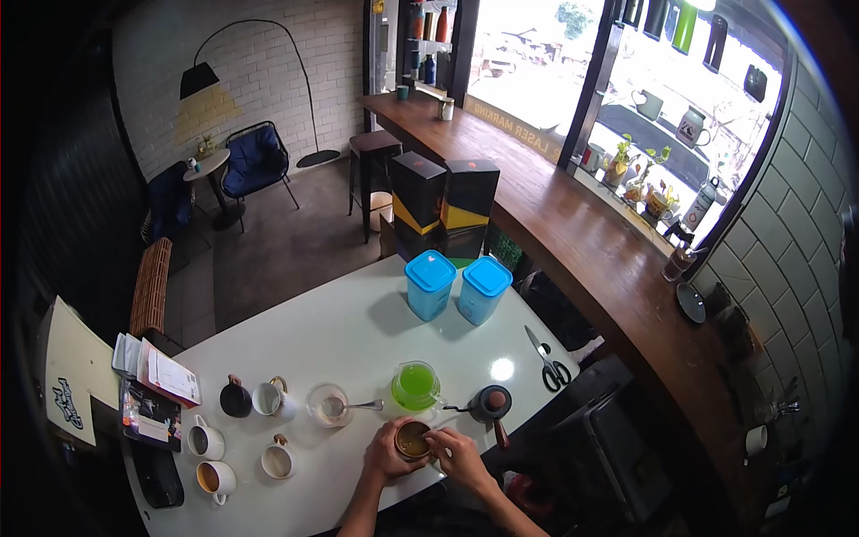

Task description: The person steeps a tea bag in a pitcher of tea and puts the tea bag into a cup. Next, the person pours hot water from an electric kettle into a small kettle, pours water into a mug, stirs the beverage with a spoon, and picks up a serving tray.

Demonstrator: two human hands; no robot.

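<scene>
My left hand is wrapped around the side of a small brown cup with brownish liquid in it. At the cup's right rim, my right hand has its fingers pinched together; what they hold is hidden. Just beyond the cup stands a clear glass pitcher of bright green liquid. A black gooseneck kettle with a wooden knob and handle is to the right of it. On the left is a clear glass bowl with a little pale residue, and a metal spoon lies with its handle across the rim.
Several mugs, among them a white mug and a black mug, stand on the white table. Two blue lidded containers are at the back. Scissors lie near the right edge. Papers sit far left. A wooden counter runs along the window.
</scene>
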